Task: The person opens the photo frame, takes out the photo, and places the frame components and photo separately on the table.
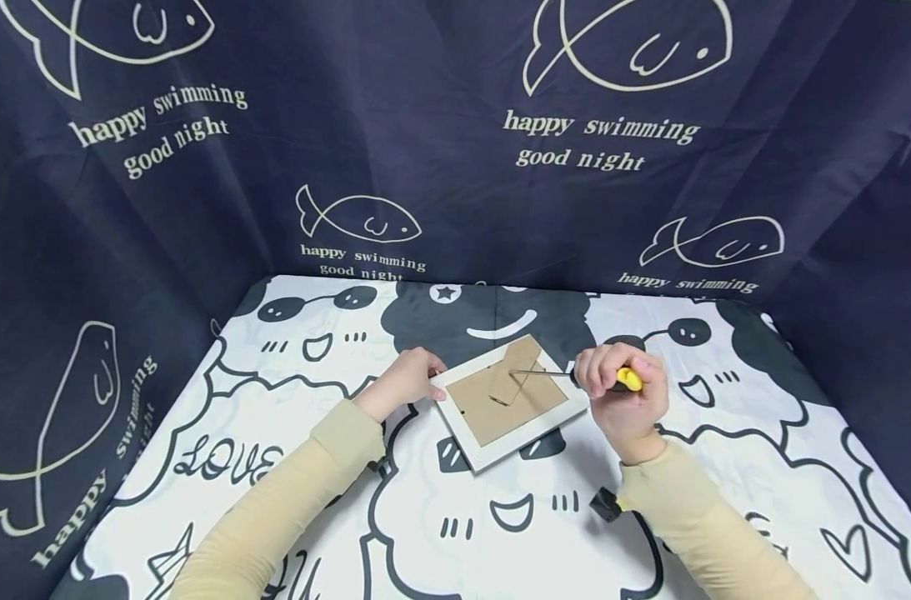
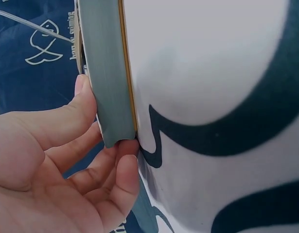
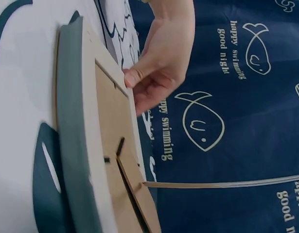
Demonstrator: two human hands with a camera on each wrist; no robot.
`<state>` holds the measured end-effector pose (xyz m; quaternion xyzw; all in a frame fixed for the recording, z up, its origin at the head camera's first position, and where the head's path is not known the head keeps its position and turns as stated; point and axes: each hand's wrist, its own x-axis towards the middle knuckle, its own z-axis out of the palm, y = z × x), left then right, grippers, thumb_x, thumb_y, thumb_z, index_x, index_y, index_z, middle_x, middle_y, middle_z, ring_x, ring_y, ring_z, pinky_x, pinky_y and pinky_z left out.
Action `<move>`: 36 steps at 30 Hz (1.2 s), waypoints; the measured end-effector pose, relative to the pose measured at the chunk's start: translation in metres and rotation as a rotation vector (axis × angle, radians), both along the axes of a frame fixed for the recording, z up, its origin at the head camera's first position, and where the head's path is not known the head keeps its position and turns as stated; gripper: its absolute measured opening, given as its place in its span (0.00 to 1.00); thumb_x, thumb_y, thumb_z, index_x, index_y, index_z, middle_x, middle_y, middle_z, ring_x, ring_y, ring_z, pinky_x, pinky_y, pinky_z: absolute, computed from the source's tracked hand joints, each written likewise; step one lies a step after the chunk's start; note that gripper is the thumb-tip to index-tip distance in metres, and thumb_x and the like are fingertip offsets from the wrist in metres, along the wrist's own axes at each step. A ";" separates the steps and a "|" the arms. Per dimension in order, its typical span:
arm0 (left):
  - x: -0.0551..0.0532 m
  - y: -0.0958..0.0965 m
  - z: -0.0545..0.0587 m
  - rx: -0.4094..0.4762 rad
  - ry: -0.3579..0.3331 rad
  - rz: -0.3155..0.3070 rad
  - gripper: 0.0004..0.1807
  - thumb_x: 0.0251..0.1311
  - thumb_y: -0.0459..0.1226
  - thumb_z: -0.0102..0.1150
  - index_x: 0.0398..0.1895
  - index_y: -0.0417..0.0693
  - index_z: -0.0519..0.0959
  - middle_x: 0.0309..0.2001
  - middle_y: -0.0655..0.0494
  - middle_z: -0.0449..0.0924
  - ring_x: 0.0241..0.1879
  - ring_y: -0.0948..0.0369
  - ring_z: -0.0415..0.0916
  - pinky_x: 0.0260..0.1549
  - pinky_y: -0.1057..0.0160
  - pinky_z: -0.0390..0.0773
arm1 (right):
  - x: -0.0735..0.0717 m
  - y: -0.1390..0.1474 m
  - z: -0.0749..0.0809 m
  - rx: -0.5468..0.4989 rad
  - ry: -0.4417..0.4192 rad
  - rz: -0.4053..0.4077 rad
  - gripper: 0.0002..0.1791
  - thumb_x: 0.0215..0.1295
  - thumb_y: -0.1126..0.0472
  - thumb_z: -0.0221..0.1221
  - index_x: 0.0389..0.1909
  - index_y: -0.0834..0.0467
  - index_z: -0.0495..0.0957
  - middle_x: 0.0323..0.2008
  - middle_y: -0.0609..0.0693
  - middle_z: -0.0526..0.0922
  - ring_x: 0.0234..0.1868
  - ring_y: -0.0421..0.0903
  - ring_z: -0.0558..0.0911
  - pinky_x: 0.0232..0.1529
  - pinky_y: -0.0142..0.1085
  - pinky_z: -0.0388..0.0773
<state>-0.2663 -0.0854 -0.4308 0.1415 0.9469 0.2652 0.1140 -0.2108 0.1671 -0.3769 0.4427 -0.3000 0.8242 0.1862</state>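
Observation:
A white picture frame (image 1: 491,455) lies back side up on the patterned cloth, showing its brown backing board (image 1: 472,410). A brown stand leg (image 1: 512,363) is fixed to that board and lifts off it at an angle in the right wrist view. At the frame's upper left corner, my left hand (image 1: 412,380) holds the edge, thumb on the back and the other fingers at the side and below. My right hand (image 1: 624,403) grips a screwdriver (image 1: 630,379) with a yellow and black handle. Its metal shaft (image 3: 207,185) points left, the tip at the stand leg.
A white cloth (image 1: 335,517) with black cartoon drawings covers the table. Dark blue curtains (image 1: 455,150) with fish prints hang behind and at both sides. Below the right wrist a small black device (image 1: 606,504) shows at the sleeve.

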 end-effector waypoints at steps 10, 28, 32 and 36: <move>0.001 0.001 0.002 -0.006 -0.005 0.000 0.21 0.43 0.38 0.74 0.43 0.41 0.83 0.35 0.50 0.83 0.35 0.58 0.77 0.40 0.59 0.77 | -0.002 -0.014 -0.013 -0.038 -0.038 -0.023 0.18 0.61 0.63 0.39 0.12 0.66 0.58 0.09 0.54 0.61 0.11 0.46 0.62 0.12 0.37 0.53; -0.001 -0.001 0.002 0.007 -0.024 -0.011 0.20 0.43 0.37 0.73 0.42 0.42 0.83 0.35 0.51 0.83 0.33 0.59 0.77 0.40 0.60 0.77 | 0.000 -0.017 -0.029 0.064 0.029 -0.150 0.17 0.62 0.66 0.41 0.14 0.68 0.57 0.15 0.57 0.63 0.16 0.51 0.64 0.17 0.39 0.62; -0.001 -0.001 0.002 0.011 -0.022 -0.020 0.20 0.43 0.37 0.73 0.42 0.41 0.83 0.35 0.50 0.83 0.33 0.60 0.77 0.39 0.60 0.77 | 0.000 -0.018 -0.028 0.106 0.051 -0.153 0.17 0.62 0.65 0.41 0.14 0.66 0.54 0.15 0.58 0.64 0.17 0.51 0.66 0.18 0.39 0.65; 0.000 -0.001 0.002 0.035 -0.034 -0.032 0.19 0.45 0.36 0.72 0.43 0.41 0.83 0.36 0.50 0.84 0.33 0.59 0.78 0.39 0.60 0.78 | -0.003 -0.021 -0.025 0.138 0.090 -0.109 0.17 0.62 0.65 0.41 0.14 0.64 0.53 0.12 0.54 0.62 0.13 0.46 0.63 0.15 0.35 0.61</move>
